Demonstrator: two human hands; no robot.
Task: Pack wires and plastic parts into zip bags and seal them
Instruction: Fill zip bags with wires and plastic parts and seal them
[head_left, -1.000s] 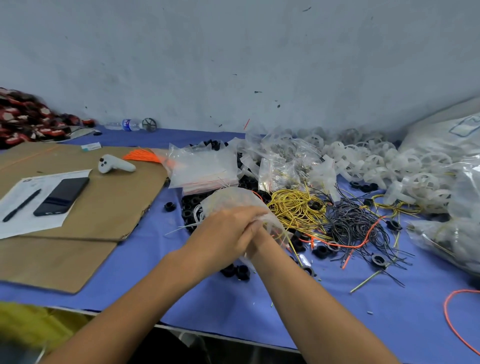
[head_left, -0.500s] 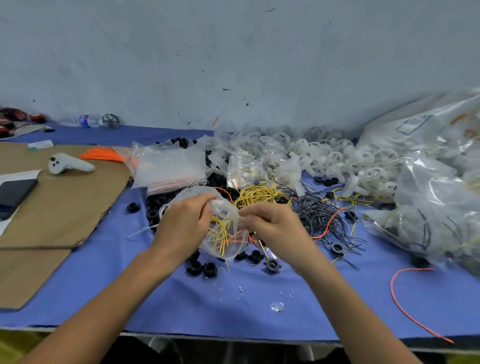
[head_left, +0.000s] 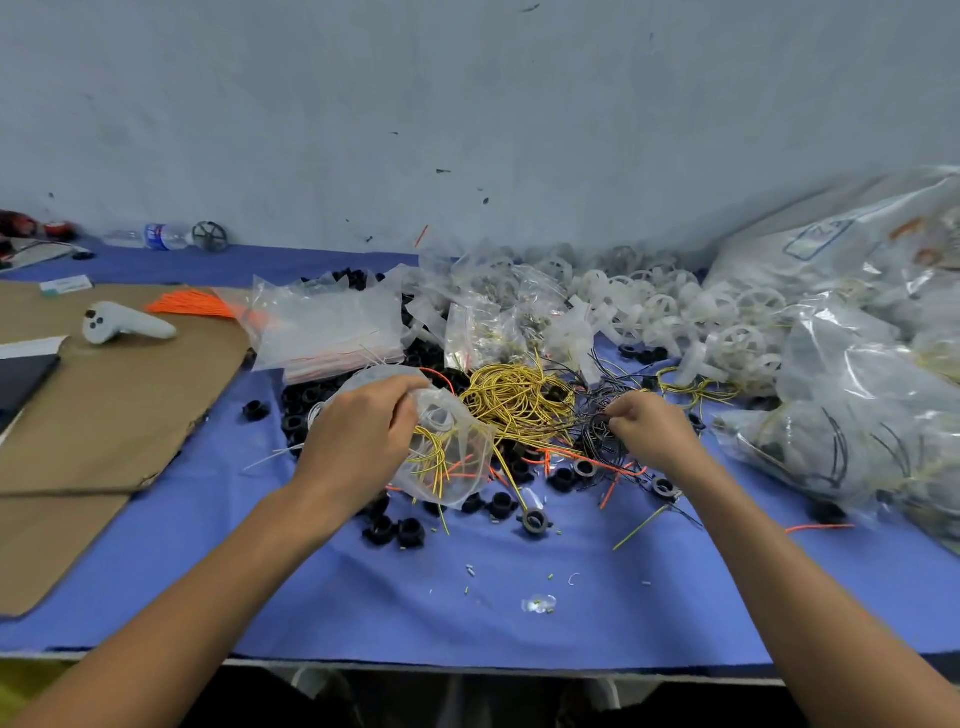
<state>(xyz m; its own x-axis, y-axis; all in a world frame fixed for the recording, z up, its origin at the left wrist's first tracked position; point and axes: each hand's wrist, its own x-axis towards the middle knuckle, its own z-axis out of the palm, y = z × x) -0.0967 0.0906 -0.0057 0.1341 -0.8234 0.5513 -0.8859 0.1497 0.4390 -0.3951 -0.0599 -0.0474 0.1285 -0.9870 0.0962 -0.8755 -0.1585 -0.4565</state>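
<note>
My left hand (head_left: 358, 436) grips the top of a clear zip bag (head_left: 457, 462) that holds yellow and orange wires and a white ring. My right hand (head_left: 647, 428) pinches at a tangle of black wires (head_left: 597, 434) on the blue table cover (head_left: 467, 597). Between the hands lies a coil of yellow wires (head_left: 514, 397). Black plastic rings (head_left: 400, 532) are scattered in front of the bag. White plastic wheels (head_left: 670, 306) are heaped at the back.
A stack of empty zip bags (head_left: 332, 332) lies behind my left hand. Large filled bags (head_left: 857, 405) crowd the right side. Cardboard (head_left: 104, 405) at the left carries a white controller (head_left: 122, 325), a phone and orange wires (head_left: 192, 304). A water bottle (head_left: 156, 236) lies by the wall.
My right hand left the bag and moved right to the black wires. My left hand still holds the bag. The view shifted to the right.
</note>
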